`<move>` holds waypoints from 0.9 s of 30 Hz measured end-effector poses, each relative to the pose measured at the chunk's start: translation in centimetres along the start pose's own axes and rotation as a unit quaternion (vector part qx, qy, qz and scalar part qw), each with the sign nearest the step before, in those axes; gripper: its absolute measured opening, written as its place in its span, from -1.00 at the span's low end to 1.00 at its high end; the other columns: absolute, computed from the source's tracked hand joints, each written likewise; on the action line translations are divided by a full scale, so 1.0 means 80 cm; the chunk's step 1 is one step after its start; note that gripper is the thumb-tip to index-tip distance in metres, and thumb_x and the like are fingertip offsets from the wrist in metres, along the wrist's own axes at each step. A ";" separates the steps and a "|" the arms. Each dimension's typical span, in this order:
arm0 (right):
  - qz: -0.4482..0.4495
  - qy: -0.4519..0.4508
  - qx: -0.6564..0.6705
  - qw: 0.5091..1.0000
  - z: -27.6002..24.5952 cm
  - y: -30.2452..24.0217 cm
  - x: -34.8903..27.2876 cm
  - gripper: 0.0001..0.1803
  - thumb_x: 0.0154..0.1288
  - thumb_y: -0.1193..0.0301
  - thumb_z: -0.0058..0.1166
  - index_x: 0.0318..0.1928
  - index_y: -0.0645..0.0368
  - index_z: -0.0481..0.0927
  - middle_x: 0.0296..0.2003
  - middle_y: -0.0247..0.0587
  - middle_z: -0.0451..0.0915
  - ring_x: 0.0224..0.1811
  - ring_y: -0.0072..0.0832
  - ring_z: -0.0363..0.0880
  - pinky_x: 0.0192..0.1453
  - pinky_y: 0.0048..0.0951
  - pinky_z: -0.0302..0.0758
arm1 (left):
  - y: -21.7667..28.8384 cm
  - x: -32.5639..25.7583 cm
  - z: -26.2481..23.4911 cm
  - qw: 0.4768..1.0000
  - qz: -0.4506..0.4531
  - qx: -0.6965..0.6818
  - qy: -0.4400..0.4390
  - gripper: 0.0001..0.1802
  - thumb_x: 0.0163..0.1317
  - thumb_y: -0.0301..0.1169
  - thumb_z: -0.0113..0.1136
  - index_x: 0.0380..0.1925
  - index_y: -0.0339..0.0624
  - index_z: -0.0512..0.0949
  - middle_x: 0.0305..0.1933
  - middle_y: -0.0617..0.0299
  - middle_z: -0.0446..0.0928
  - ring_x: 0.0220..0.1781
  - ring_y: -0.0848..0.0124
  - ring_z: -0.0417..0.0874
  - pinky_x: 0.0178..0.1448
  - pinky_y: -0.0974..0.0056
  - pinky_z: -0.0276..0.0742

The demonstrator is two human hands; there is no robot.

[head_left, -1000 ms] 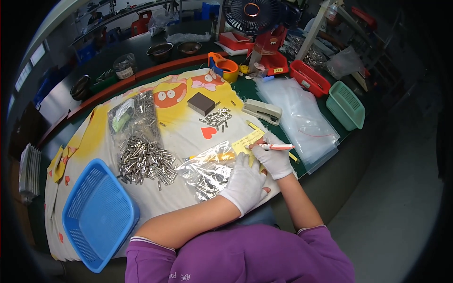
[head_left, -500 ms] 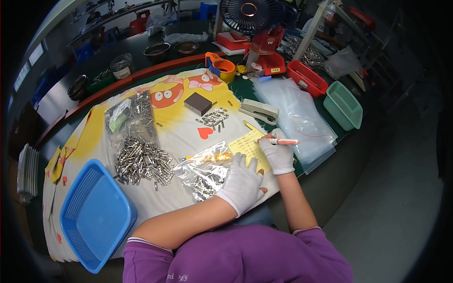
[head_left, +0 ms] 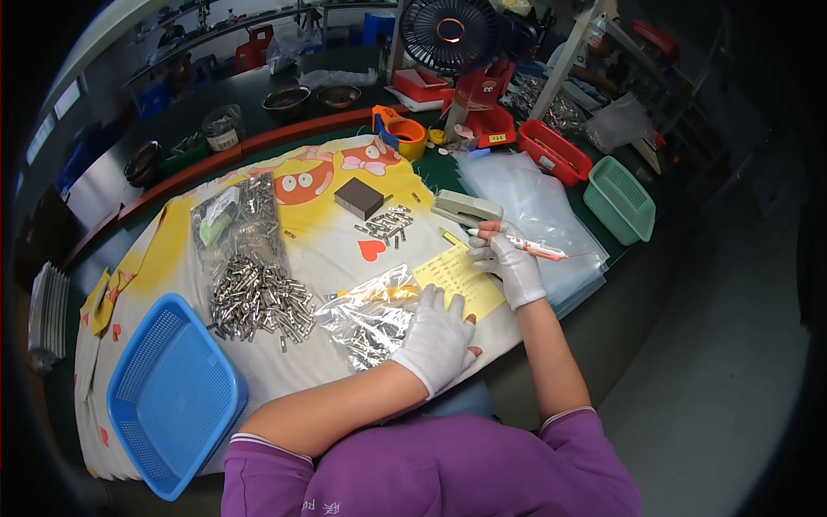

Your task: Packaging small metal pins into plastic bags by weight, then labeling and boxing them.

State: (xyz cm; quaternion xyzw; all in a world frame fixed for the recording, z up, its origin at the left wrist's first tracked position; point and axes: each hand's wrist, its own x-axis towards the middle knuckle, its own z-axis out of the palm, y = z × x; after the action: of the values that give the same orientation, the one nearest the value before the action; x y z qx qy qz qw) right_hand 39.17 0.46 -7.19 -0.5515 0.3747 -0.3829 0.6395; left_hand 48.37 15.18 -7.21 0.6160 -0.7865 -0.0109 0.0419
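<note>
My left hand (head_left: 438,338), in a white glove, lies flat on a clear plastic bag of small metal parts (head_left: 370,317) and on the near edge of a yellow paper note (head_left: 461,277). My right hand (head_left: 510,263), also gloved, grips an orange and white pen (head_left: 536,249) above the far right corner of the note. A big heap of loose metal parts (head_left: 258,297) lies left of the bag, and a small heap (head_left: 385,222) sits beyond the note.
A blue mesh basket (head_left: 168,392) lies at the near left. A beige stapler (head_left: 465,208), a dark block (head_left: 358,198), clear bags (head_left: 538,211), a green basket (head_left: 620,200), a red tray (head_left: 556,151) and a fan (head_left: 448,34) stand behind and to the right.
My right hand with the pen has lifted off the note and moved slightly away to the right. My left hand stays pressed on the bag and note.
</note>
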 end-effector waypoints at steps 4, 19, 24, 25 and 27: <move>0.033 -0.042 -0.113 0.992 0.002 0.010 0.006 -0.77 0.22 0.36 0.04 -0.15 0.17 0.43 -0.40 -0.32 0.53 -0.44 -0.66 0.52 -0.34 -0.64 0.48 | 0.001 0.000 -0.005 1.000 0.001 -0.006 -0.005 -0.47 0.16 0.00 -0.04 -0.04 -0.15 0.48 -0.03 -0.04 0.39 0.11 0.01 0.36 0.30 -0.01 0.05; -0.092 -0.009 -0.259 0.961 -0.009 0.033 0.023 -0.80 0.05 0.35 0.13 -0.39 0.21 0.47 -0.53 -0.32 0.50 -0.47 -0.61 0.44 -0.32 -0.56 0.43 | 0.000 0.001 -0.001 1.000 0.000 0.001 -0.006 -0.47 0.14 0.00 -0.02 -0.04 -0.16 0.48 -0.03 -0.04 0.39 0.10 0.00 0.36 0.29 -0.02 0.07; -0.126 0.010 -0.285 0.950 -0.022 0.046 0.039 -0.75 -0.01 0.31 0.16 -0.47 0.20 0.41 -0.59 -0.28 0.47 -0.53 -0.52 0.42 -0.38 -0.47 0.40 | 0.001 0.002 -0.001 1.000 -0.004 -0.011 0.022 -0.50 0.11 0.00 0.01 -0.14 -0.17 0.51 -0.08 -0.04 0.42 0.12 0.02 0.34 0.28 -0.02 0.08; -0.127 0.019 -0.297 0.946 -0.020 0.044 0.037 -0.75 0.00 0.35 0.17 -0.51 0.18 0.37 -0.61 -0.32 0.43 -0.56 -0.59 0.38 -0.43 -0.52 0.38 | -0.002 0.004 0.000 1.000 -0.005 -0.011 0.022 -0.50 0.11 0.00 0.01 -0.14 -0.17 0.51 -0.08 -0.04 0.42 0.12 0.02 0.34 0.28 -0.02 0.08; -0.127 0.029 -0.307 0.943 -0.013 0.039 0.032 -0.73 0.01 0.38 0.18 -0.54 0.16 0.32 -0.63 -0.36 0.39 -0.58 -0.66 0.35 -0.47 -0.57 0.35 | -0.013 0.008 0.002 0.998 0.040 -0.031 0.048 -0.53 0.10 0.00 0.04 -0.25 -0.19 0.52 -0.15 -0.06 0.45 0.12 -0.02 0.35 0.29 -0.03 0.07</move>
State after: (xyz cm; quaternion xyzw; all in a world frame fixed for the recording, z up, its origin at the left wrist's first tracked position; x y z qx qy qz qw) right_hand 39.56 -1.98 -10.53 -0.7529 0.4193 -0.3425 0.3743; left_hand 49.17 14.33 -7.43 0.5820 -0.8071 -0.0041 0.0996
